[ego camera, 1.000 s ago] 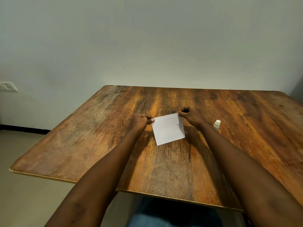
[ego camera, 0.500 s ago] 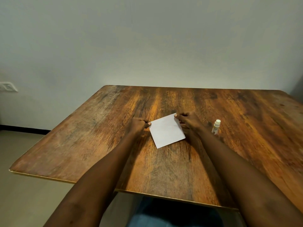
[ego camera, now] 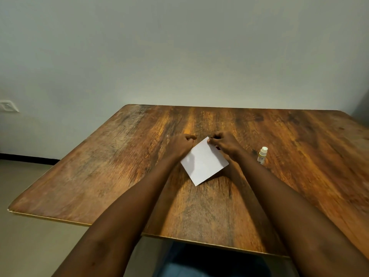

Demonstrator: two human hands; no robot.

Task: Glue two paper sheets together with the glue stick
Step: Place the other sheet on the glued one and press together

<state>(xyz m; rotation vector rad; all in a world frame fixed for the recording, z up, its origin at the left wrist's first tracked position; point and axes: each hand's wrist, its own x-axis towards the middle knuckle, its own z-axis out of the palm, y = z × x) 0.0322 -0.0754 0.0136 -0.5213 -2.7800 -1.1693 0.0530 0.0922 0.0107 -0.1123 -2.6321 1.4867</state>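
On the table (ego camera: 289, 176), paper (ego camera: 203, 162) lies diagonal, right hand (ego camera: 227, 145) pinching its far corner, left hand (ego camera: 180, 144) clenched.

Left hand (ego camera: 182, 143) slid farther out along paper (ego camera: 203, 160) edge; paper rotated more askew.

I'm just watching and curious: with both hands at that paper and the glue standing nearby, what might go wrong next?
1. The right hand pinches only the far corner of the paper; lifting from there could bend or shift it.
2. The glue stick stands upright close beside the right forearm; a sideways move might knock it over.
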